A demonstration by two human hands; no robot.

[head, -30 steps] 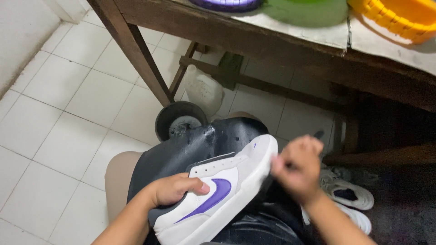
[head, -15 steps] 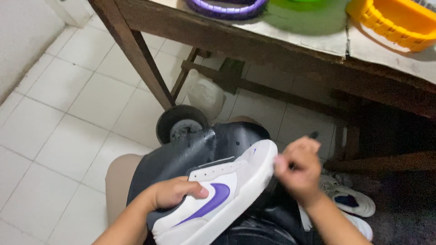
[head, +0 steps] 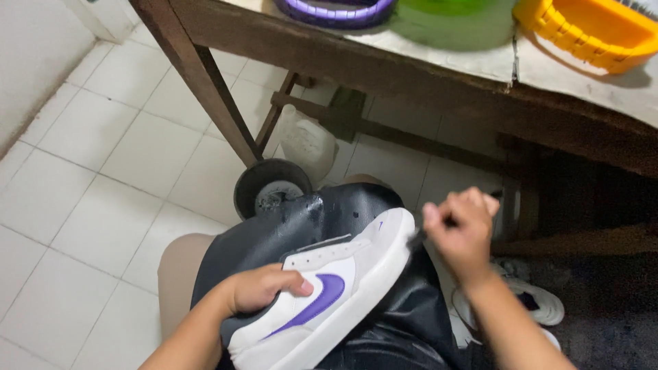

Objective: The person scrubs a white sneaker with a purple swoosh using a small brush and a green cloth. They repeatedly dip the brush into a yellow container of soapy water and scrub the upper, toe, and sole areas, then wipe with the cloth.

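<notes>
From the camera on my head I look down at a white leather sneaker with a purple curved stripe (head: 322, 294) lying on its side across my lap, on a black shiny apron (head: 288, 229) spread over my knees. My left hand (head: 264, 288) is closed over the sneaker's upper near the heel end, thumb pressed just beside the purple stripe, holding it steady. My right hand (head: 462, 233) is curled into a fist at the sneaker's toe end, gripping a small dark brush (head: 417, 238) whose tip touches the sole edge; most of the brush is hidden in my fingers. Beyond the sneaker's toe stands a dark round bowl (head: 271, 188) on the white tiled floor (head: 103, 157), near a wooden worktop (head: 411, 68) leg. To the right of the sneaker, lower on the floor, lies a second white sneaker (head: 534, 301).
</notes>
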